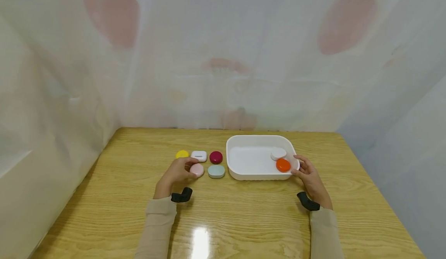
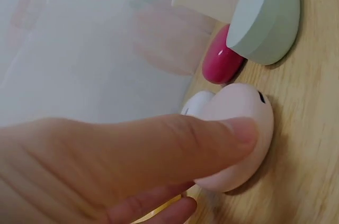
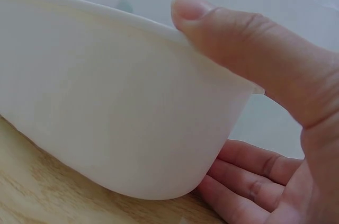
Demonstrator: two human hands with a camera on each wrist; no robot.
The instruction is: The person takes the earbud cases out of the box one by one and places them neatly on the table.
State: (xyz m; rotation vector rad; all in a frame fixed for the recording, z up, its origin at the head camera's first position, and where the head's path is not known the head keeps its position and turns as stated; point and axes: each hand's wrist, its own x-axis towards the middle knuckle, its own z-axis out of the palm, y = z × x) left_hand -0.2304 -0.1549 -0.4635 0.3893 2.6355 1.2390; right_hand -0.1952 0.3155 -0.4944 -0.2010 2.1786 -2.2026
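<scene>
My left hand (image 1: 178,172) pinches a pale pink round case (image 1: 197,170) on the table, with the thumb along its near side. In the left wrist view, a small dark mark shows on the pink case (image 2: 241,99). My right hand (image 1: 312,179) grips the right end of a white plastic basin (image 1: 258,177), thumb at the rim and fingers against the outer wall. Inside the basin, at its right, lie an orange round case (image 1: 283,165) and a white rounded one (image 1: 278,153). The basin wall (image 3: 122,107) fills much of the right wrist view.
Close to the left hand are a yellow round item (image 1: 182,154), a white case (image 1: 199,156), a dark red round item (image 1: 216,157) and a pale green oval case (image 1: 216,171). All stand on the wooden table (image 1: 240,220). A printed curtain (image 1: 223,96) hangs behind.
</scene>
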